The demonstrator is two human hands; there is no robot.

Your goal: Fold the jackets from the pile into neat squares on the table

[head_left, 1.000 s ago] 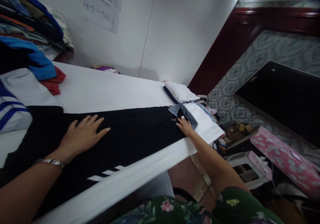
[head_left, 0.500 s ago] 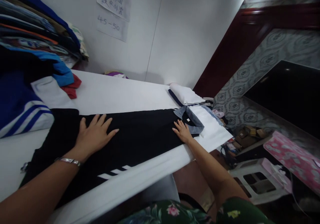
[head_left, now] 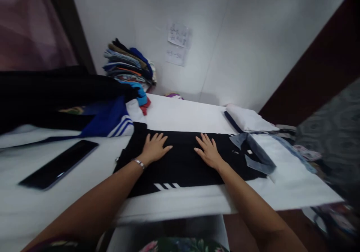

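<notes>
A black garment (head_left: pixel 182 158) with a grey collar (head_left: pixel 260 152) and white stripes near its front edge lies flat before me, its collar end to the right. My left hand (head_left: pixel 154 147) rests on its left part, palm down with fingers spread; a bracelet circles that wrist. On the middle of the cloth, right of centre, lies my right hand (head_left: pixel 208 150), also flat and spread. Neither hand grips anything.
The white table (head_left: pixel 185 111) carries a phone (head_left: pixel 59 164) at left, a blue garment with white stripes (head_left: pixel 112 119) and a folded white garment (head_left: pixel 250 119) at back right. A clothes stack (head_left: pixel 129 64) stands behind, left of papers (head_left: pixel 177 44) on the wall.
My view has swung left, bringing the phone into sight. My right hand has slid from beside the collar toward the garment's middle, closer to my left hand.
</notes>
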